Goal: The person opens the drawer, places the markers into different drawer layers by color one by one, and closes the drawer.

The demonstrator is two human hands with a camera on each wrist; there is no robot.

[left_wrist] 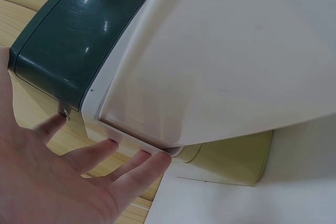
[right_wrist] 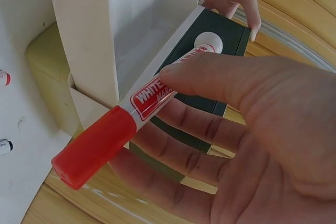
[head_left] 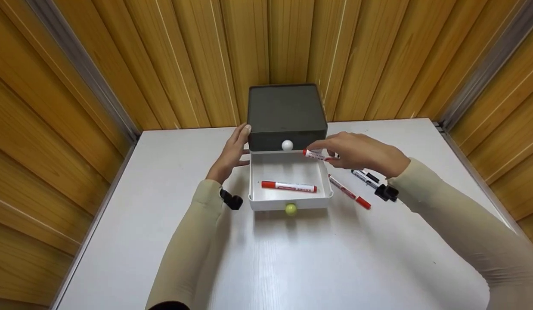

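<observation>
A dark box [head_left: 287,112] stands at the back of the white table [head_left: 292,258]; its white drawer [head_left: 253,176] is pulled out toward me. One red marker [head_left: 289,186] lies inside the drawer. My right hand [head_left: 331,153] pinches a second red marker [head_left: 316,155] above the drawer's back right corner, and in the right wrist view this marker [right_wrist: 126,124] sits between thumb and fingers of that hand [right_wrist: 252,129]. My left hand [head_left: 238,142] rests with straight fingers against the box's left front corner; in the left wrist view, the left hand [left_wrist: 79,182] touches the drawer [left_wrist: 220,61] side.
A third red marker [head_left: 349,192] and a black marker [head_left: 365,177] lie on the table right of the drawer. The closed upper drawer has a white knob [head_left: 287,145], the open one a yellow-green knob [head_left: 290,209]. Wooden walls enclose the table.
</observation>
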